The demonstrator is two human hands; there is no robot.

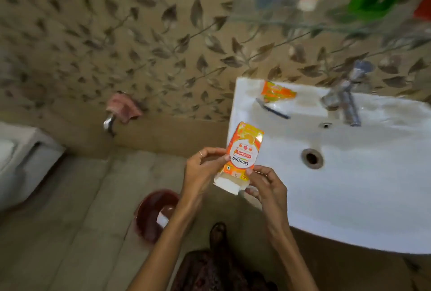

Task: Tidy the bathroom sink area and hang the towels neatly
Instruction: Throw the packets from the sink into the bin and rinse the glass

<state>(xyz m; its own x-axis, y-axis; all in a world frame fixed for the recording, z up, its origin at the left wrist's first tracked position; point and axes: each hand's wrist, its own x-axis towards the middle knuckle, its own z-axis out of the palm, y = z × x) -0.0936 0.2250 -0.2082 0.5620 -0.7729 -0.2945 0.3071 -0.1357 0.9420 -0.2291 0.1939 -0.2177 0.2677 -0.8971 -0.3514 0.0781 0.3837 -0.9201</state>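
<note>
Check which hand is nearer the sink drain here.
Right. The right hand holds the orange carton at the sink's front-left rim, nearer the drain. The left hand grips the carton's other side, off the basin.

Maroon basin (155, 215) on tiled floor (88, 197); leaf-patterned wall (140, 34); white toilet (21, 157) far left.

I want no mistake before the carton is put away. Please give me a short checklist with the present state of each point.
1. Both hands hold the orange carton, left hand and right hand: ok.
2. Carton's near end flap closed: not ok, it hangs open.
3. Carton empty: cannot tell.
4. Sink ledge tidy: not ok, an orange wrapper and a dark razor lie there.
5. Pink cloth hung neatly: not ok, bunched on the wall.
</note>
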